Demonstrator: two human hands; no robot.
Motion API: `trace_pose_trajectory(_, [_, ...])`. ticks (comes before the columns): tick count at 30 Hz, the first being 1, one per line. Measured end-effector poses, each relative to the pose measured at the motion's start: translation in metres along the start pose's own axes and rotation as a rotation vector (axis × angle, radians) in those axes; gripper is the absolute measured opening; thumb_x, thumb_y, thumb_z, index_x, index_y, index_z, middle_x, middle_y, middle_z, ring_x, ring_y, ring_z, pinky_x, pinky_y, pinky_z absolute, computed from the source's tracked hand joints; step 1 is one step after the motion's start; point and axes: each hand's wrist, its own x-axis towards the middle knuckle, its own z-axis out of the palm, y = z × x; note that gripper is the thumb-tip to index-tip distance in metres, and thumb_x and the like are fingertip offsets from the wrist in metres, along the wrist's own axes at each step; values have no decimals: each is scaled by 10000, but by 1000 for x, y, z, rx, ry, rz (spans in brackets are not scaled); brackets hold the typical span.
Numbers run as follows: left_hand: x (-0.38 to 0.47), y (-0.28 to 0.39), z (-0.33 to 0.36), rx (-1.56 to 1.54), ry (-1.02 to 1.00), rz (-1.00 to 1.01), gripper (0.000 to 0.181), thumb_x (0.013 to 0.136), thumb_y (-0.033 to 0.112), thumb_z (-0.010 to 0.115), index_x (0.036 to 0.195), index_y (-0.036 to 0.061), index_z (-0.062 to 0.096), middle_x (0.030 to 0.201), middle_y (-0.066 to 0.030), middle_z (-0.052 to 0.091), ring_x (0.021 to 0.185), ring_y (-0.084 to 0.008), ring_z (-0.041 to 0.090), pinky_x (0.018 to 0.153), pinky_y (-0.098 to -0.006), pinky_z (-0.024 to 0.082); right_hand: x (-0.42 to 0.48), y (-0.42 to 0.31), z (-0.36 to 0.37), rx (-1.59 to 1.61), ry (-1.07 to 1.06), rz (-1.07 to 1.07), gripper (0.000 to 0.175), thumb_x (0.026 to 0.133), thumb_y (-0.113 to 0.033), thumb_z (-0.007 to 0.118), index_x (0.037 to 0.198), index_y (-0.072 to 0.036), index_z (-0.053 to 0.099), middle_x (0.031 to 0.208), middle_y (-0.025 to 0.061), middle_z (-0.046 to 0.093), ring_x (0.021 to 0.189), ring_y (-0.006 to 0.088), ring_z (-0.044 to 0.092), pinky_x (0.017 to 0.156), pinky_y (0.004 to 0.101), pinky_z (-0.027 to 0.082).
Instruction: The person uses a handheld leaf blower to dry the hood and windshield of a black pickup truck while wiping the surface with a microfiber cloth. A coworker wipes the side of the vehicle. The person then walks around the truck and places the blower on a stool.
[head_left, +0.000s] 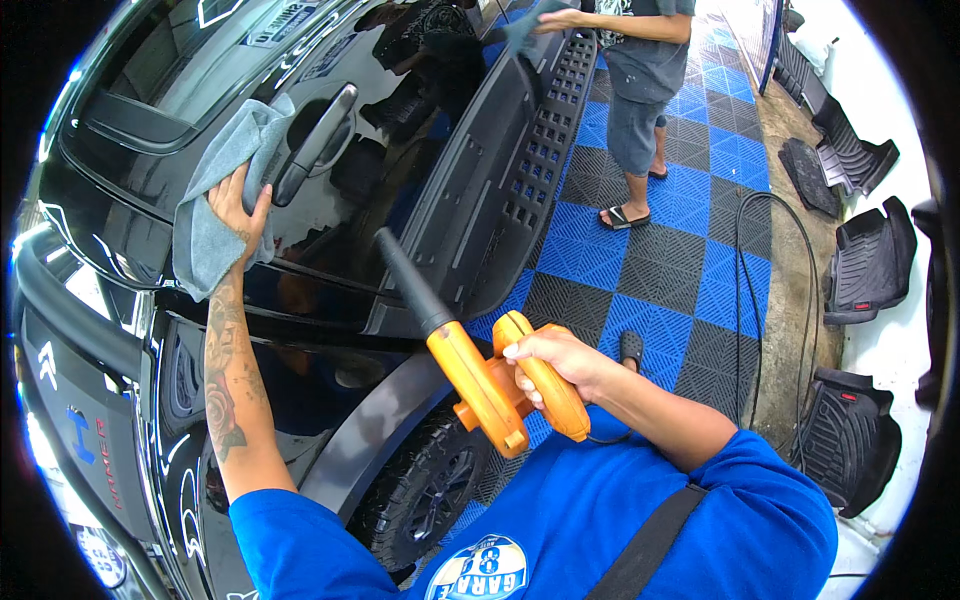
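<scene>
My left hand (238, 210) presses a grey-blue microfibre cloth (206, 244) against the black vehicle door, just beside the door handle (315, 146). Folds of the cloth hang around the fingers and partly cover them. In my right hand (559, 360) is the grip of an orange electric blower (476, 382). Its black nozzle (411, 277) points up and left towards the lower part of the glossy door (345, 225). Below the blower, the rear wheel (431, 487) shows under a grey fender flare (375, 424).
A black side step (517, 195) runs along the vehicle. Farther along stands another person (645, 82) holding a cloth (529, 34). Blue and black floor tiles (660, 262) cover the ground. A dark hose or cable (739, 300) loops at right, near several black floor mats (870, 262) by the white wall.
</scene>
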Motion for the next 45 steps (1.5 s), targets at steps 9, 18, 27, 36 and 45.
trace_pose_trajectory(9, [0,6,-5,107,1,-3,527,847,342,651,1310,112,549,1280,-99,584,1201,-316,511,1073,-509,284,10,12,-17,146,101,55,265,839,-306,668,896,-72,560,633,59,556,502,170,540,480,318,468])
trace_pose_trajectory(18, [1,3,-1,126,12,14,516,834,352,650,1289,126,563,1220,-66,618,1135,-279,557,1054,-528,279,24,16,-48,175,150,51,312,813,-351,694,877,-84,546,629,46,551,507,157,540,476,317,481])
trace_pose_trajectory(27, [0,-2,0,151,-13,-9,425,901,289,587,1280,99,558,1208,-85,623,1135,-272,557,1074,-495,270,2,-11,-28,72,0,13,248,858,-296,649,890,-66,563,630,73,577,488,180,545,470,330,469])
trace_pose_trajectory(36, [4,10,-12,110,-86,-65,479,917,364,567,1296,72,549,1241,-132,592,1192,-318,510,1082,-466,276,-17,-39,5,125,-170,-73,257,891,-262,602,964,-24,538,650,108,591,478,210,559,466,348,474])
trace_pose_trajectory(45, [15,13,-7,85,-198,-154,674,825,504,611,1345,91,496,1302,-119,543,1251,-308,453,1126,-523,173,4,-95,-26,38,-56,-189,261,844,-317,679,868,-87,558,623,45,556,460,163,538,447,307,471])
